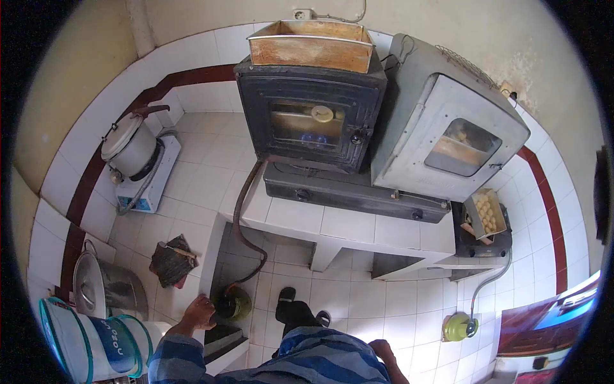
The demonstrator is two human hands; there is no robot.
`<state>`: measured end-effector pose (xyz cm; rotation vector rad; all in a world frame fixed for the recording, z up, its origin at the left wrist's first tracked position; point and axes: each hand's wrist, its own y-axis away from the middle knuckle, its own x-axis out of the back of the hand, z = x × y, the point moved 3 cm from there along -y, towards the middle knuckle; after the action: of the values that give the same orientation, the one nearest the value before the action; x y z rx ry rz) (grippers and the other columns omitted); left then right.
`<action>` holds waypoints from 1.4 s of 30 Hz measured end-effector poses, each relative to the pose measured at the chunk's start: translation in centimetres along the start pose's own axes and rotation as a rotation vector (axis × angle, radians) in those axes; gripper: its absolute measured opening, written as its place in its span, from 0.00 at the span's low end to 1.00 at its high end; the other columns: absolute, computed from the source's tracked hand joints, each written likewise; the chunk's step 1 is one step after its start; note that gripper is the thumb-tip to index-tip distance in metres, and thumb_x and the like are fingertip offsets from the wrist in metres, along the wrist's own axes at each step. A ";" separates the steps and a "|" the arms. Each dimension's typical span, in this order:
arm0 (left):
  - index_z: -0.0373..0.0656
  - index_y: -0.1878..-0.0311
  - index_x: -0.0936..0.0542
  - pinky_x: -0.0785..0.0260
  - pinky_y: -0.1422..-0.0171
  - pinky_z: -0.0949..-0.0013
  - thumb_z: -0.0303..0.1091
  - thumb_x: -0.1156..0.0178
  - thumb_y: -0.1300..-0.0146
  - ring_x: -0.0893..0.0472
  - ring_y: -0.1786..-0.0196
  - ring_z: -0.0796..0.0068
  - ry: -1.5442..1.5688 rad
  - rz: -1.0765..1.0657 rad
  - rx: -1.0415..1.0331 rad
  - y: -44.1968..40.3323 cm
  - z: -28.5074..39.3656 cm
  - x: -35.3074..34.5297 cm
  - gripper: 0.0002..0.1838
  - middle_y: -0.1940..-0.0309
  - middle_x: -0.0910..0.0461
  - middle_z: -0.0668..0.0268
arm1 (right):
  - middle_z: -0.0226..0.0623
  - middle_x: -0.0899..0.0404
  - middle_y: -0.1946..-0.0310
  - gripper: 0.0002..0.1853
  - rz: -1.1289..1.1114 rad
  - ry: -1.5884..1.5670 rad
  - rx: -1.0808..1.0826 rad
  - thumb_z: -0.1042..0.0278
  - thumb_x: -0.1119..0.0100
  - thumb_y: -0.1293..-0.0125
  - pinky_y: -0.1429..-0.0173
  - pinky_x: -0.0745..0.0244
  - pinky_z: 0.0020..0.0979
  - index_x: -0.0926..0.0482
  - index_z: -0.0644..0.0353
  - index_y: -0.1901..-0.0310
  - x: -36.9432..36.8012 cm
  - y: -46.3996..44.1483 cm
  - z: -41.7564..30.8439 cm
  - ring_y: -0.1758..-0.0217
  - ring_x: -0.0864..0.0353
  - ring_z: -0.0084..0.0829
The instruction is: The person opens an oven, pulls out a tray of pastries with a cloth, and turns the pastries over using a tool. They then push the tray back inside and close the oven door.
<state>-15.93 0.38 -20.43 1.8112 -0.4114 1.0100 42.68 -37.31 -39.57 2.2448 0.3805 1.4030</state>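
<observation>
My left hand is at the tiled counter's edge, its fingers curled; anything inside them is hidden. Just right of it a green gas cylinder stands below the counter, with a brown hose running up to the dark oven. A dark folded cloth or pad lies on the tiles above that hand. My right hand hangs low by my side, dark and partly hidden, so its fingers are hard to make out. Nearest to it are my striped shirt and the floor tiles.
A black oven with a visible flame carries a rectangular metal tray; a grey oven stands beside it. Left are a pressure cooker, a large pot and a white-blue container. A box of pale pieces and another cylinder are right.
</observation>
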 end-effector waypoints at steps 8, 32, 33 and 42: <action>0.43 0.59 0.15 0.48 0.21 0.55 0.62 0.39 0.47 0.21 0.45 0.59 0.003 0.088 -0.005 -0.1 -0.2 -2.1 0.29 0.57 0.17 0.59 | 0.40 0.12 0.58 0.12 -0.006 0.034 -0.017 0.60 0.41 0.35 0.48 0.19 0.40 0.12 0.52 0.57 0.2 -1.5 -1.6 0.51 0.14 0.41; 0.44 0.60 0.14 0.47 0.21 0.55 0.58 0.37 0.47 0.20 0.43 0.61 0.000 -0.042 0.061 0.1 0.5 1.1 0.25 0.55 0.15 0.59 | 0.47 0.14 0.58 0.14 0.142 -0.664 -0.212 0.63 0.43 0.34 0.47 0.23 0.40 0.14 0.63 0.56 0.9 1.2 -4.2 0.54 0.16 0.46; 0.44 0.60 0.14 0.47 0.21 0.55 0.58 0.37 0.47 0.20 0.43 0.61 -0.003 -0.039 0.057 -0.1 0.3 0.9 0.25 0.55 0.15 0.59 | 0.48 0.14 0.57 0.13 0.174 -0.663 -0.194 0.63 0.43 0.34 0.47 0.22 0.41 0.14 0.62 0.57 1.0 1.5 -4.3 0.53 0.16 0.48; 0.44 0.59 0.15 0.45 0.25 0.51 0.61 0.40 0.46 0.21 0.47 0.59 -0.087 0.113 0.001 0.1 0.3 -0.6 0.27 0.56 0.17 0.60 | 0.51 0.15 0.58 0.14 0.080 -0.431 -0.178 0.61 0.42 0.36 0.47 0.22 0.44 0.14 0.62 0.59 -0.5 0.6 -3.6 0.52 0.17 0.52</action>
<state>-16.26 -0.01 -20.92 1.8546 -0.5722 1.0104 39.20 -37.21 -38.30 2.3494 0.0200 0.9079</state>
